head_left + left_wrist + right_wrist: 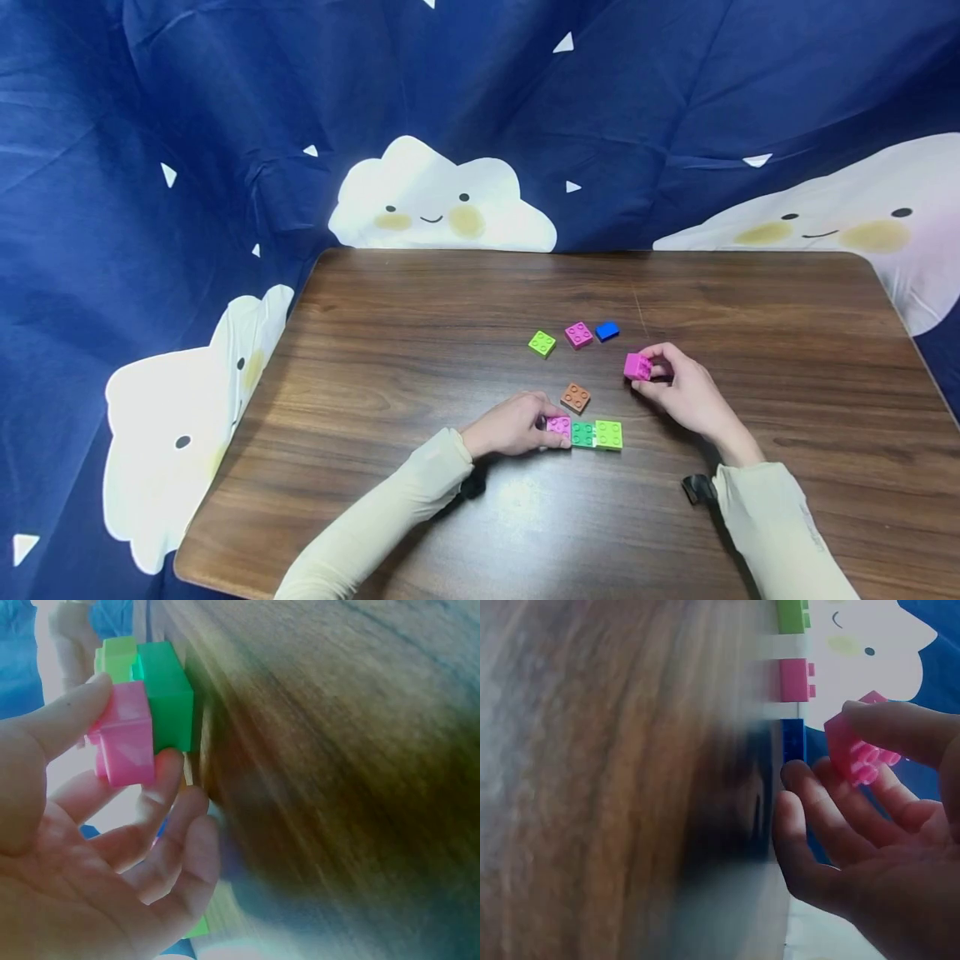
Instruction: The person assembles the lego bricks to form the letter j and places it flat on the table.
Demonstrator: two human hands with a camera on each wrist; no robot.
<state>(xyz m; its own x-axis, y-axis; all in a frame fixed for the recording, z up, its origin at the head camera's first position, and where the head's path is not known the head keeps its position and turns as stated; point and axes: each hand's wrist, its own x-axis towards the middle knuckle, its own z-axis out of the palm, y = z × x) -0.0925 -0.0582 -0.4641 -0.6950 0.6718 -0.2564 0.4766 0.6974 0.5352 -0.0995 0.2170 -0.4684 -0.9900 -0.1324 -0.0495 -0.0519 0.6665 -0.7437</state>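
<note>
At the near middle of the table, my left hand (517, 423) pinches a light pink brick (127, 735) between thumb and fingers. This brick forms the left end of a short row with a green brick (582, 434) and a lime brick (609, 435). In the left wrist view the pink brick stands farther from the tabletop than the green brick (166, 697). Off to the right, my right hand (690, 400) holds a magenta brick (637, 367) above the table by thumb and fingertips. Its studs (866, 763) face the palm, so the brick is tipped on its side.
Behind the row lies a brown brick (575, 398). Farther back are a small lime brick (542, 343), another magenta brick (578, 335) and a blue brick (607, 332). A dark blue cloth (615, 108) with clouds hangs behind the wooden table (390, 333).
</note>
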